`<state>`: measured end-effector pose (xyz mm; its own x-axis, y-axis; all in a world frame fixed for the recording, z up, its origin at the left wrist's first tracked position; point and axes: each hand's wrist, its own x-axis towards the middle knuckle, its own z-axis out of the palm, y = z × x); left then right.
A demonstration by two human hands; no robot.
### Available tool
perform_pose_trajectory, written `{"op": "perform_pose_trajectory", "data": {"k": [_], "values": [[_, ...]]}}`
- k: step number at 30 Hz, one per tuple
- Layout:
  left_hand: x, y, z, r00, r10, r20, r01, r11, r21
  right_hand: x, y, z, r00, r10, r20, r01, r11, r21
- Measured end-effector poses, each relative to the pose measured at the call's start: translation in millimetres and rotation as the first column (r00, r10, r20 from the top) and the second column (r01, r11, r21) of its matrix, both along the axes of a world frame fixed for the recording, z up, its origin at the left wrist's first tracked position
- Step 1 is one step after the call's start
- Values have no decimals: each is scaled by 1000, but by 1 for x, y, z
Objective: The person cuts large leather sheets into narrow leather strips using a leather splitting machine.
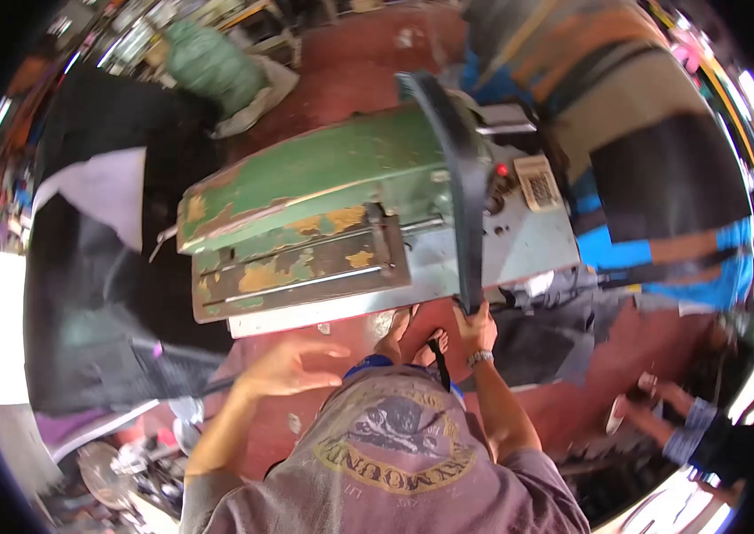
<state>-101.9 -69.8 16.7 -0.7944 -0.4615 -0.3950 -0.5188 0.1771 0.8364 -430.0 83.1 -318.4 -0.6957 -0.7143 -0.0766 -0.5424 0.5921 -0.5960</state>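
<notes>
In front of me stands a machine with a green hood (pixel 323 173), its paint worn and peeling. A long black bar (pixel 459 178) crosses the machine's right part, from the far side to the near edge. My right hand (pixel 478 329), with a watch on its wrist, is closed around the near end of this bar. Off the machine's near edge, my left hand (pixel 292 367) hangs in the air, fingers apart and nothing in it. A slotted brown plate (pixel 306 267) with flaking paint lies along the machine's near side.
Black sheets (pixel 92 294) cover a surface at left, with a white piece (pixel 105 191) on top. A green sack (pixel 217 71) stands behind. At right are a dark sheet (pixel 670 178) and blue material (pixel 608 254). Another person (pixel 706 436) is at lower right.
</notes>
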Motion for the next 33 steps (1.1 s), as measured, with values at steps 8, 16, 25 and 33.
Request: {"op": "perform_pose_trajectory", "data": {"k": [8,16,25,33], "values": [[146,134,-157,828,514,225,-546,831,108,-22,-7,-14,997,60,-48,-58,998,38],[279,132,-198,429,900,77,-883,436,-171,-18,7,-26,981,53,-189,-14,979,205],[637,-25,-165,-485,707,-515,-849,-521,85,49,144,-126,938,213,-272,-142,956,256],[702,-147,-139,-825,108,-554,-50,-992,-119,221,58,-86,784,608,124,-603,699,385]]}}
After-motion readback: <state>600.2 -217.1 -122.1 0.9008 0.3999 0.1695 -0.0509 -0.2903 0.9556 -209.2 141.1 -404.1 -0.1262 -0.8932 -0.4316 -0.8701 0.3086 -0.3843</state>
